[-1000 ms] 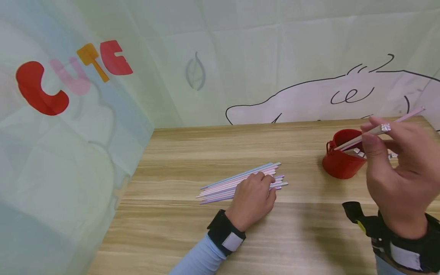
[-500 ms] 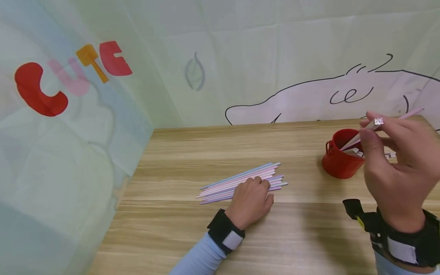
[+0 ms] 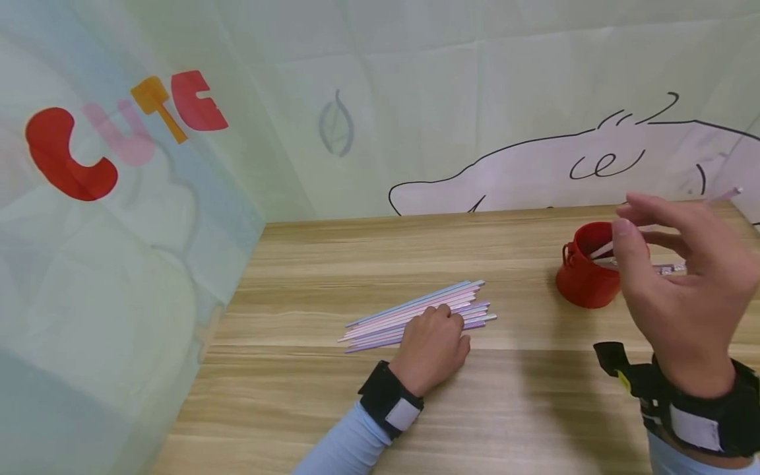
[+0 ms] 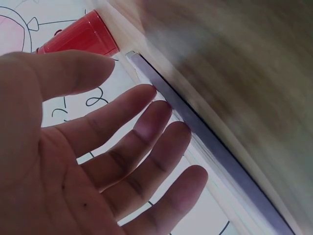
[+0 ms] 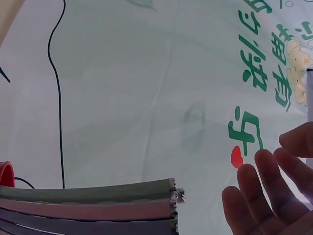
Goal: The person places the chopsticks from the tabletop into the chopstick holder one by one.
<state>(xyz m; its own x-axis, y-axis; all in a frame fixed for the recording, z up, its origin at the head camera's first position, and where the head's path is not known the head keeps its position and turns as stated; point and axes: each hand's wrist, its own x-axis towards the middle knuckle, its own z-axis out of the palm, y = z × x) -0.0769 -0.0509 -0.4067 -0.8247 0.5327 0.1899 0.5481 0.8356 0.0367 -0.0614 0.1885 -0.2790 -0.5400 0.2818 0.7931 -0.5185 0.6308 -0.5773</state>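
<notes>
My left hand point(image 3: 436, 343) rests on a loose row of pastel chopsticks point(image 3: 380, 321) lying on the table. In the left wrist view its fingertips touch a purple chopstick point(image 4: 210, 139), without curling round it. A small red bucket point(image 3: 584, 289) stands at the right with several chopsticks point(image 3: 669, 269) leaning in it; their glittery ends stick out to the right. Just over the rim is my right hand point(image 3: 689, 284), thumb and forefinger apart. The right wrist view shows nothing between its fingers point(image 5: 266, 178), and chopstick ends point(image 5: 88, 210) beside them.
A wood-grain table point(image 3: 285, 389) runs back to a printed cloth wall point(image 3: 415, 86). Another cloth side point(image 3: 119, 284) with coloured letters borders the table at the left. A pink chopstick end point(image 3: 733, 193) shows behind the right hand.
My right hand has let go of a pale chopstick, which now leans in the bucket, and its thumb and forefinger have parted. The left hand has slid back slightly on the row.
</notes>
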